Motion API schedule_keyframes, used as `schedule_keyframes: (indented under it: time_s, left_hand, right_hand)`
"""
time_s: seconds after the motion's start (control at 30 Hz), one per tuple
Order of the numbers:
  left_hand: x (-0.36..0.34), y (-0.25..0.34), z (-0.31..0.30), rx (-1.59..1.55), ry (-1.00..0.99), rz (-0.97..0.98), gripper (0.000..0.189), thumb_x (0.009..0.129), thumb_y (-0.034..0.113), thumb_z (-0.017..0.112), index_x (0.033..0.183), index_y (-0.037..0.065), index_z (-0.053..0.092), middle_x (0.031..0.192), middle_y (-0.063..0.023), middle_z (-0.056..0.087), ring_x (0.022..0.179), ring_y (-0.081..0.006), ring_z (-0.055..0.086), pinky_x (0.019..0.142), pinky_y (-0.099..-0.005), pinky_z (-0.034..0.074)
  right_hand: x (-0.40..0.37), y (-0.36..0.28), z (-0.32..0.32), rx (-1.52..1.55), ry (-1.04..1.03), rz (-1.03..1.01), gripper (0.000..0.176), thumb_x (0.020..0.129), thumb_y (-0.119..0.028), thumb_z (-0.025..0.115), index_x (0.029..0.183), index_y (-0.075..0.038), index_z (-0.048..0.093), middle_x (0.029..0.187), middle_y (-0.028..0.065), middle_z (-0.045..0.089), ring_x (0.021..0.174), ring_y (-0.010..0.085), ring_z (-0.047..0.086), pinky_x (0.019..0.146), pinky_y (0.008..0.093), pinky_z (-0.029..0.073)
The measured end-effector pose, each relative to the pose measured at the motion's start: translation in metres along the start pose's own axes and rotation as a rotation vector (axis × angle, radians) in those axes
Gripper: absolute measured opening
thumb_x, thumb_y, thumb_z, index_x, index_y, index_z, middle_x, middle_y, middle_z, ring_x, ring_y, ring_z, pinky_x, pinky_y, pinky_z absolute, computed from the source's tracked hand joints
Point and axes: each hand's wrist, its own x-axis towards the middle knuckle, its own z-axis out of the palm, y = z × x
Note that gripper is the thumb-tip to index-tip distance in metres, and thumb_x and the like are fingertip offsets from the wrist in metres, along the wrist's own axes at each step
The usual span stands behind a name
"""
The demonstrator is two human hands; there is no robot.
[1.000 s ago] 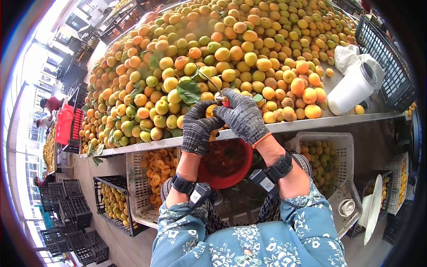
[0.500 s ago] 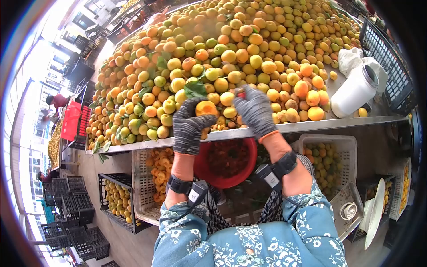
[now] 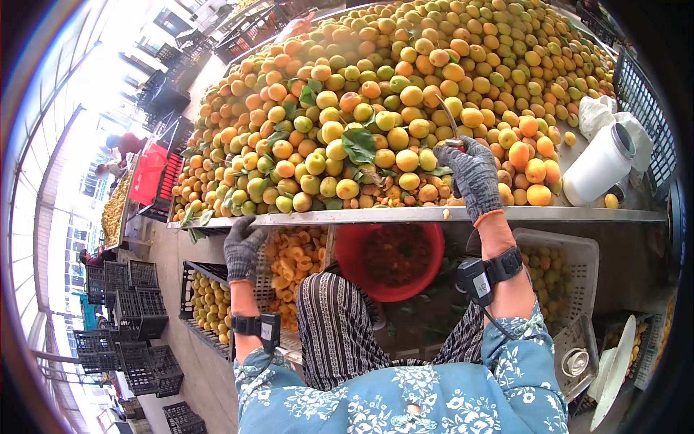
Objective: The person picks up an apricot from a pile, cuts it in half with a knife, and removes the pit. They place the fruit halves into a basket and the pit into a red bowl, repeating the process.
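My right hand (image 3: 473,173), in a grey knit glove, is closed on the red handle of a small curved knife (image 3: 450,116). The thin blade points up over the apricots (image 3: 347,101) heaped on the metal-edged table. Down at the left, my left hand (image 3: 244,249), gloved alike, is just below the table's rim, beside the crate of halved apricots (image 3: 295,257). Its thumb stands apart from the fingers, and no fruit shows in it. A green leaf (image 3: 358,146) lies on the heap between the hands.
Below the table edge (image 3: 405,215) stands a red tub (image 3: 426,278) with dark scraps inside. A white crate (image 3: 584,253) of apricots is to the right, a black crate (image 3: 189,307) to the left. A white jar (image 3: 596,166) lies tilted on the table.
My left hand has gone from the heap down and left to the halved-apricot crate, and the cut apricot has left it. My right hand has moved right, and the knife blade now shows.
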Motion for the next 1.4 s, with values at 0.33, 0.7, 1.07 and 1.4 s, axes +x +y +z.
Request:
schedule_keyframes:
  time_s: [0.33,0.7,1.07,1.4]
  left_hand:
    - [0.026,0.100,0.204,-0.048,-0.403,0.402,0.019,0.079,0.007,0.071,0.098,0.004,0.069,0.088,-0.0011,0.067,0.079,-0.0091,0.060,0.071,-0.0244,0.049]
    - [0.120,0.145,0.322,0.477,-0.356,0.465,0.058,0.070,0.035,0.079,0.122,0.017,0.058,0.109,-0.0112,0.067,0.101,-0.0261,0.064,0.088,-0.0374,0.049]
    - [0.109,0.168,0.368,0.862,-0.254,0.472,0.061,0.067,0.038,0.080,0.120,0.017,0.059,0.120,-0.0118,0.061,0.108,-0.0325,0.059,0.090,-0.0433,0.048]
    - [0.036,0.149,0.256,-0.482,-0.696,0.235,0.071,0.064,-0.006,0.078,0.130,0.001,0.051,0.125,-0.0075,0.057,0.113,-0.0179,0.055,0.097,-0.0307,0.046]
  right_hand:
    - [0.000,-0.003,-0.010,0.307,0.144,0.014,0.021,0.079,-0.021,0.072,0.088,-0.004,0.063,0.068,0.0008,0.058,0.051,0.0077,0.049,0.045,0.0235,0.039]
    - [-0.017,0.001,-0.021,0.541,0.043,0.175,0.021,0.082,-0.018,0.070,0.095,-0.004,0.063,0.067,-0.0013,0.057,0.040,0.0052,0.042,0.034,0.0208,0.030]
    - [-0.013,-0.005,-0.028,0.575,0.039,0.230,0.019,0.083,-0.016,0.068,0.094,-0.003,0.061,0.065,0.0003,0.055,0.038,0.0074,0.042,0.033,0.0218,0.030]
    - [-0.022,-0.004,-0.003,0.345,-0.057,0.011,0.019,0.090,-0.020,0.060,0.099,-0.003,0.061,0.068,0.0006,0.057,0.049,0.0057,0.045,0.044,0.0214,0.036]
